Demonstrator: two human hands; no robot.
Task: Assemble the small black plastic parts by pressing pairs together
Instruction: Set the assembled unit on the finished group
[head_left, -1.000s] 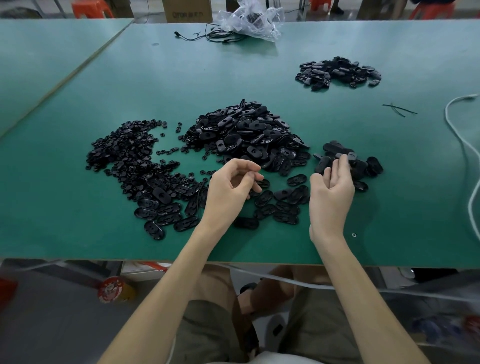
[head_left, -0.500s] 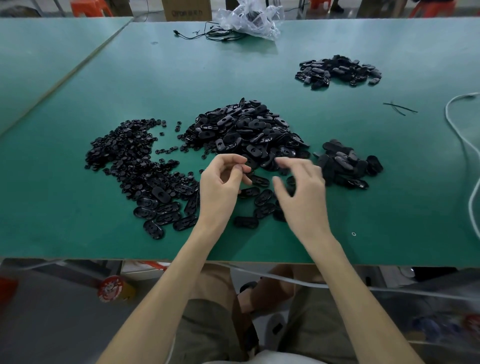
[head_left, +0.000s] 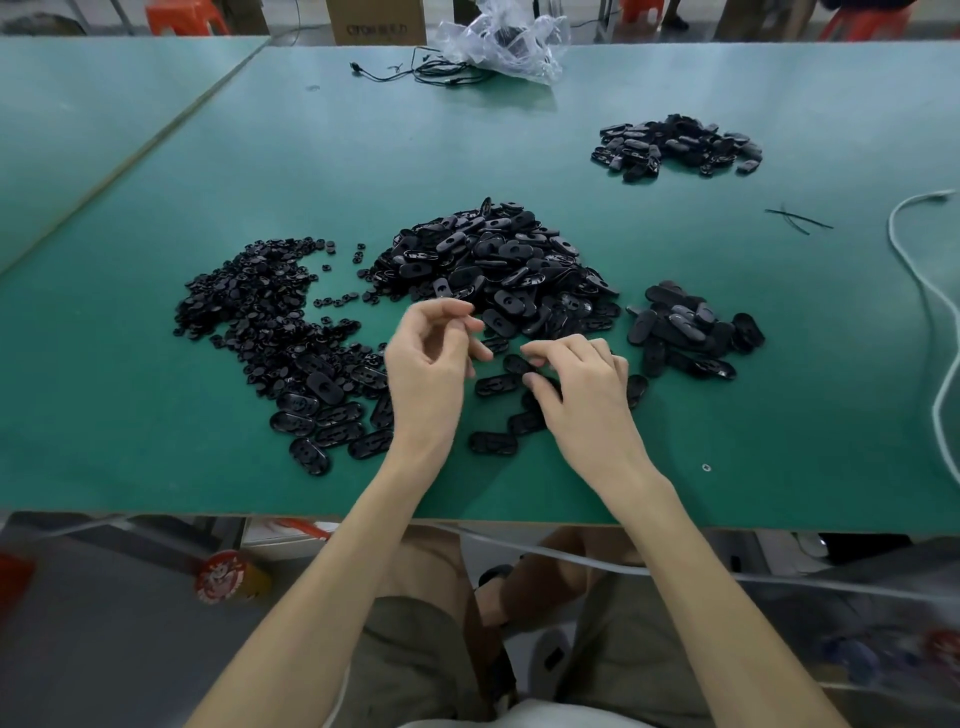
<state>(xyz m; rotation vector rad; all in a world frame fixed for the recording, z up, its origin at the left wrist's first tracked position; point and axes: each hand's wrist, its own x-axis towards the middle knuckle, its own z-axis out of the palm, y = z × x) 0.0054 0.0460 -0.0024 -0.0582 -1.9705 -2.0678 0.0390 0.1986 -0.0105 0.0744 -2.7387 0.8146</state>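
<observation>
On the green table (head_left: 779, 415) lie a left heap of small round black parts (head_left: 249, 301), a centre heap of oval black shells (head_left: 498, 265) and a smaller heap of ovals (head_left: 691, 332) to the right. Loose ovals (head_left: 332, 415) sit near the front. My left hand (head_left: 431, 364) hovers in front of the centre heap, its fingers curled round a small part that is mostly hidden. My right hand (head_left: 582, 384) reaches down beside it and pinches one oval shell (head_left: 517, 364) lying on the table between thumb and forefinger.
Another heap of black ovals (head_left: 675, 145) lies far right. A white cable (head_left: 924, 291) runs along the right side. A plastic bag (head_left: 504, 41) and black wire (head_left: 436, 73) sit at the far edge. Thin black ties (head_left: 795, 218) and a tiny ring (head_left: 705, 467) lie loose.
My right hand left the right-hand heap, swung left and came down onto a loose oval shell. My left hand stayed almost in place with its fingers curled.
</observation>
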